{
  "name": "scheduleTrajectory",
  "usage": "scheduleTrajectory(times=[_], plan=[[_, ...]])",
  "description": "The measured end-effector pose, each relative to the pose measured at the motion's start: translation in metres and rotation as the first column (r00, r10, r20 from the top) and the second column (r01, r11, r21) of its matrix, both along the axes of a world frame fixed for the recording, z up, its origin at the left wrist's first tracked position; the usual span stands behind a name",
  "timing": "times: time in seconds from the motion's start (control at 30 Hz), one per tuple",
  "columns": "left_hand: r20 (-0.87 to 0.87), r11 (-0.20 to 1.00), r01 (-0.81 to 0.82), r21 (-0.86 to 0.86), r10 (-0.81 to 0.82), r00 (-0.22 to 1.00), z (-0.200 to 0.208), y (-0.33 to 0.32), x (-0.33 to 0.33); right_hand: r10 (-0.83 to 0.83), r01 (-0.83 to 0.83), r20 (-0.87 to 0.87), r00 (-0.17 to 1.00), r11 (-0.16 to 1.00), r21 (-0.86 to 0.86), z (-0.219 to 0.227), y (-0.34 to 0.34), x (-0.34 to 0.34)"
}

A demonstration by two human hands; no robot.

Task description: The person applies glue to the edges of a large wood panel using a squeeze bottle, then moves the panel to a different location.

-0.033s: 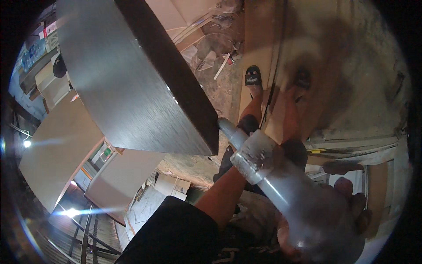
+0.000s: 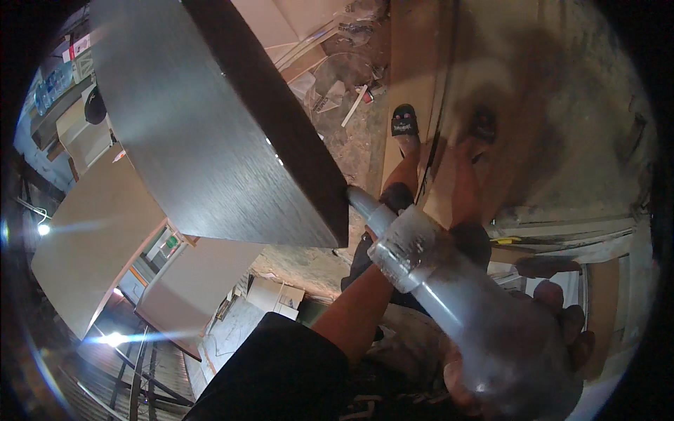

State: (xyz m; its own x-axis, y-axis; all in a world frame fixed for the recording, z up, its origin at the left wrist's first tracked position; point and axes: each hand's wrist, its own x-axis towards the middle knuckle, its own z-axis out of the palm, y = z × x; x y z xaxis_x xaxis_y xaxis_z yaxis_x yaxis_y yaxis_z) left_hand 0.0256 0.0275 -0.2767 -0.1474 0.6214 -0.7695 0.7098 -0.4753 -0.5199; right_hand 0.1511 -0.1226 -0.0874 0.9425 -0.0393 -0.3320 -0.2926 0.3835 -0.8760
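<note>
My right hand [image 2: 577,328] wraps around a translucent squeeze bottle [image 2: 484,330], fingers on one side and thumb on the other. The bottle's nozzle [image 2: 372,210] points up and left, its tip at the dark narrow edge [image 2: 281,119] of a large panel [image 2: 203,133] with a grey wood-grain face. Whether the tip touches that edge is hard to see. My left forearm [image 2: 361,316], in a black sleeve, reaches up behind the bottle, which hides most of the left hand and its fingers.
Light brown boards [image 2: 98,245] lie at left, with bright lamps beyond them. Scraps and a white strip [image 2: 354,107] litter the floor. My feet in black slides [image 2: 405,121] stand on long brown boards [image 2: 414,63]. A small yellow object [image 2: 505,241] lies at right.
</note>
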Motion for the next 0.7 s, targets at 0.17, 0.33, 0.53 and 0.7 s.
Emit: scheduleTrajectory(times=[0.17, 0.33, 0.53, 0.7], plan=[[0.010, 0.998, -0.002, 0.055, 0.001, 1.000, -0.012, -0.002, -0.020, 0.004, -0.004, -0.004, 1.000, 1.000, 0.018, 0.003, 0.000, -0.001], [0.011, 0.995, 0.030, 0.090, -0.031, 0.999, -0.015, -0.005, -0.026, 0.005, -0.005, 0.001, 1.000, 1.000, 0.020, 0.001, 0.000, -0.002], [-0.002, 0.993, 0.060, 0.103, -0.060, 0.998, -0.012, -0.003, -0.030, 0.011, -0.010, -0.009, 1.000, 1.000, 0.024, 0.000, 0.002, -0.002], [0.026, 0.999, 0.022, 0.046, -0.023, 0.999, 0.000, 0.000, -0.003, -0.001, 0.000, 0.007, 1.000, 1.000, 0.007, -0.004, 0.004, -0.001]])
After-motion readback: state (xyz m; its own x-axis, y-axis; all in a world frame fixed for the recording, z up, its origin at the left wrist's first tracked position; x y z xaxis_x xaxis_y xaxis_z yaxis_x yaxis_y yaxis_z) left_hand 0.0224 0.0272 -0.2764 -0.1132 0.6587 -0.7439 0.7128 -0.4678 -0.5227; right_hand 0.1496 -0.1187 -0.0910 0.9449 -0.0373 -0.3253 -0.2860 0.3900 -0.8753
